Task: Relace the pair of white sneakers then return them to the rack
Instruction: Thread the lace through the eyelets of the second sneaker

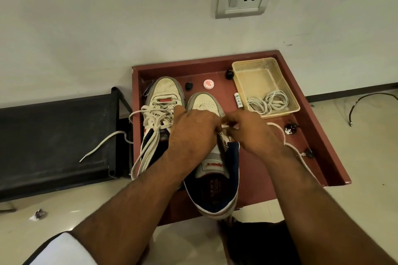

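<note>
Two white sneakers side by side on a low reddish tray-like worktop (318,135) against the wall. Left hand (191,133) and right hand (254,135) curled over the right sneaker (204,103), pinching its lace (301,157); eyelets hidden beneath them. Left of that sneaker, the other sneaker (165,90), laces loose. Right of it, a plastic tub (241,69) holding spare laces (269,101). Small dark bits around, unidentifiable.

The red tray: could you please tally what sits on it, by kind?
White sneakers: 2
Clear plastic container: 1
Round red-and-white cap: 1
Small white tube: 1
Small dark bits: 5
Total: 10
</note>
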Tool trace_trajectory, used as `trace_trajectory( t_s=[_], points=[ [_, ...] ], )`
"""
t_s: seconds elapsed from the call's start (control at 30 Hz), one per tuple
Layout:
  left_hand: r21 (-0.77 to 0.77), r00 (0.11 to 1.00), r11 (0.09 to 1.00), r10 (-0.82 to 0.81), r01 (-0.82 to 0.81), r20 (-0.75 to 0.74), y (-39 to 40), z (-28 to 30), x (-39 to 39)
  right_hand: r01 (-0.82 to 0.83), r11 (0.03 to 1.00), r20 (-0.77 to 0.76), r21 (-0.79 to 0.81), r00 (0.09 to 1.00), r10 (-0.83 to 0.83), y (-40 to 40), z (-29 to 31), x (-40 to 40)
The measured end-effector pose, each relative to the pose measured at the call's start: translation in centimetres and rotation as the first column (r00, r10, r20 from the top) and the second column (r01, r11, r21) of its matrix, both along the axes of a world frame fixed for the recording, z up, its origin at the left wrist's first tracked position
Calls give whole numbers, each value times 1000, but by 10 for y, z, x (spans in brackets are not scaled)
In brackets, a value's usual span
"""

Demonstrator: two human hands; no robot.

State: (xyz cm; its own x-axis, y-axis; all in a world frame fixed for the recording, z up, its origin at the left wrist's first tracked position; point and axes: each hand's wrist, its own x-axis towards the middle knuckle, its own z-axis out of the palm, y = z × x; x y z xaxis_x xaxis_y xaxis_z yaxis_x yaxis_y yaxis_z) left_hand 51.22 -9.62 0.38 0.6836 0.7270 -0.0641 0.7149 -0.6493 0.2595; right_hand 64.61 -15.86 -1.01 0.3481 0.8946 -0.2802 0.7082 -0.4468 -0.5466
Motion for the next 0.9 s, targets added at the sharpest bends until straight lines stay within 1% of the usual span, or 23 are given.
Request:
trace_trajectory(
  t_s=[0.03, 0.1, 0.2, 0.23, 0.3, 0.33, 0.37, 0.4, 0.43, 0.47, 0.5, 0.53, 0.57, 0.6, 0.63, 0.67, 0.7, 0.73, 0.77, 0.8, 0.87, 0.9],
  points=[
    [2, 1000, 1000, 9, -9, 1, 0, -1, -1, -14, 1000, 25, 3, 1000, 14, 3, -3, -1],
    [-5, 1000, 1000, 27, -27, 10, 2, -2, -2, 45, 999, 56, -10, 997, -44, -5, -2, 14],
    [-42, 998, 998, 51, -50, 33, 2, -3, -1, 243, 967, 71, -73, 969, -238, -30, 4, 53],
    [-38, 998, 998, 47, -45, 41, 2, -3, 0, 276, 955, 83, -110, 960, -268, -36, 6, 60],
    [-21, 998, 999, 30, -29, 52, 2, -3, 0, 268, 949, 143, -167, 959, -246, -38, 4, 62],
    [-20, 998, 999, 31, -30, 63, 2, -3, 0, 248, 954, 165, -168, 961, -221, -37, 4, 60],
    [-7, 997, 999, 33, -33, 75, 2, -4, 0, 232, 962, 153, -144, 966, -210, -35, 8, 56],
    [2, 996, 999, 39, -39, 82, 3, -5, -1, 233, 969, 59, -83, 972, -228, -33, 13, 52],
    [0, 995, 999, 50, -50, 82, 3, -5, -1, 266, 964, -141, -16, 954, -266, -31, 22, 46],
    [-14, 995, 998, 66, -65, 79, 4, -4, 0, 321, 945, -404, 62, 874, -270, -30, 32, 39],
    [-34, 992, 996, 87, -84, 94, 5, -4, -1, 381, 916, -631, 126, 743, -222, -29, 43, 32],
    [-78, 985, 991, 117, -107, 129, 7, -3, -2, 428, 888, -793, 166, 593, -138, -28, 54, 25],
    [-147, 969, 981, 153, -125, 194, 9, 1, -4, 459, 866, -887, 201, 460, -38, -27, 65, 16],
    [-246, 935, 960, 203, -132, 290, 10, 6, -6, 483, 847, -932, 222, 361, 38, -25, 72, 8],
    [-363, 885, 923, 268, -124, 380, 11, 13, -10, 504, 830, -950, 239, 300, 91, -21, 76, 2],
    [-494, 835, 865, 336, -91, 436, 10, 22, -14, 519, 819, -959, 245, 255, 125, -18, 81, -6],
    [-636, 797, 771, 407, -38, 447, 7, 29, -20, 533, 809, -964, 248, 219, 151, -15, 83, -12],
    [-774, 768, 632, 478, 36, 427, 2, 37, -27, 547, 801, -968, 245, 183, 170, -12, 86, -20],
    [-865, 745, 485, 527, 131, 408, -3, 42, -33, 562, 791, -970, 242, 166, 179, -9, 86, -27],
    [-901, 723, 369, 557, 226, 410, -9, 45, -37, 574, 786, -973, 232, 152, 176, -7, 86, -33],
    [-902, 691, 242, 582, 357, 429, -20, 47, -41, 588, 782, -978, 206, 134, 157, -3, 87, -43],
    [-906, 694, 194, 589, 376, 414, -25, 48, -41, 596, 777, -979, 203, 141, 147, -1, 87, -45]
  ],
)
